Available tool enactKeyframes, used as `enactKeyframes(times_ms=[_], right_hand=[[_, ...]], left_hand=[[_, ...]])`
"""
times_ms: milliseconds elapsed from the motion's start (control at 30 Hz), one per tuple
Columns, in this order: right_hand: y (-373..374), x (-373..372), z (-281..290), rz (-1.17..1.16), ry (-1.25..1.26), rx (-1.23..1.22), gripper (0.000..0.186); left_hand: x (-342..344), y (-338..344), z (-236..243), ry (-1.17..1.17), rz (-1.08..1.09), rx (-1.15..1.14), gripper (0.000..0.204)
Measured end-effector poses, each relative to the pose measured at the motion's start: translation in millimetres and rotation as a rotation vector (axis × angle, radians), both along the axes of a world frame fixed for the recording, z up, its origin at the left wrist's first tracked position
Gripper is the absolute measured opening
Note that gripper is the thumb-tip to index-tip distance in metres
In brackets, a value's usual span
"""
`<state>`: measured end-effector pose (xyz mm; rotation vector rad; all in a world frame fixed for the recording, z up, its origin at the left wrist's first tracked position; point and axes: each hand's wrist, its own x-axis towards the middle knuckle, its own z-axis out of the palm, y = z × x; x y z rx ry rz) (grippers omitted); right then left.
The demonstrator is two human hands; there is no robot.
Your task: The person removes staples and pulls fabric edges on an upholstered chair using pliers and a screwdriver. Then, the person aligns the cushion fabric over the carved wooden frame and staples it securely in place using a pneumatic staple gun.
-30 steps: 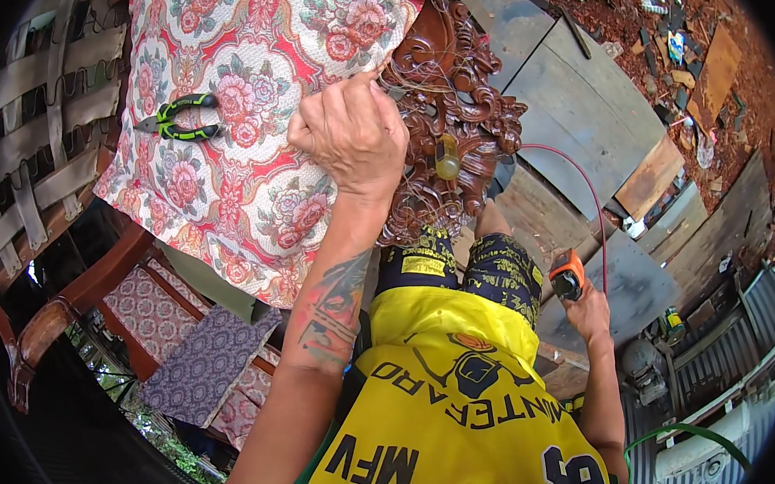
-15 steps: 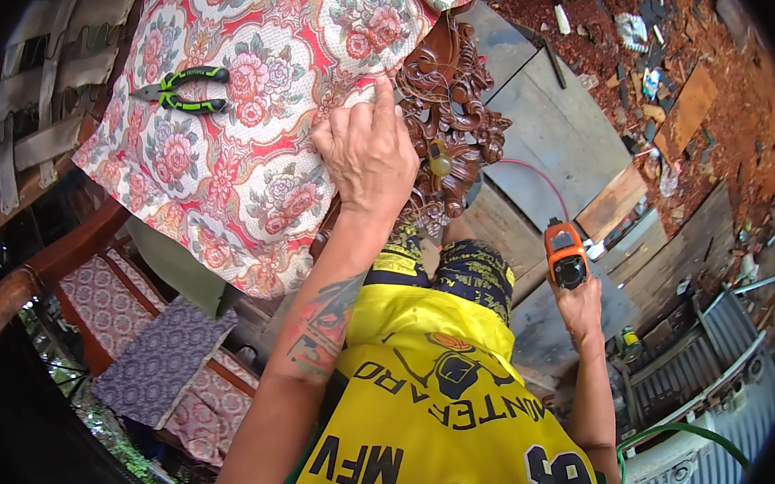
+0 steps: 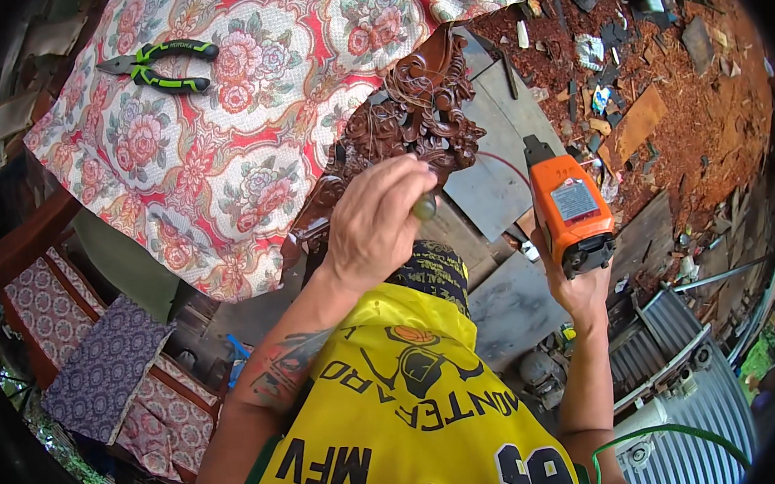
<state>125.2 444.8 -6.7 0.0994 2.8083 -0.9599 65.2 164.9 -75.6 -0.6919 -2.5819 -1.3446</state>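
Observation:
My left hand [image 3: 372, 220] is over the carved dark wood, its fingers curled round a small tool with a rounded, translucent yellow-green handle [image 3: 424, 207]; the tool's other end is hidden. My right hand [image 3: 581, 289] grips an orange staple gun [image 3: 569, 196] with a black nose, raised to the right of my knees. Under and ahead of the left hand lies a glossy carved wooden frame [image 3: 422, 103]. A floral red and white fabric [image 3: 253, 152] spreads beside it. Green and black pliers [image 3: 164, 67] lie on the fabric's far left, with their jaws pointing left.
Grey boards [image 3: 506, 123] lie on the floor beside the carved wood. Scraps and debris [image 3: 604, 102] cover reddish ground at the far right. A red hose [image 3: 501, 162] runs behind the staple gun. A green hose [image 3: 685, 432] curves by my right arm. Patterned cushions [image 3: 110, 364] stand at left.
My left hand has drawn back from the fabric's edge and closed on the yellow-green-handled tool. The staple gun has been raised and turned in my right hand. The view has shifted slightly.

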Motion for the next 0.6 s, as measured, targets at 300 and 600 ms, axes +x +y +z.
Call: enactKeyframes(times_ms=[300, 600], right_hand=[[-1.0, 30.5, 3.7, -0.033, 0.001, 0.043, 0.012], [-11.5, 58.9, 1.7, -0.230, -0.106, -0.219, 0.020]], left_hand=[[78.1, -60.8, 83.0, 0.158, 0.051, 0.090, 0.047], [100.6, -75.4, 79.9, 0.079, 0.029, 0.126, 0.047]])
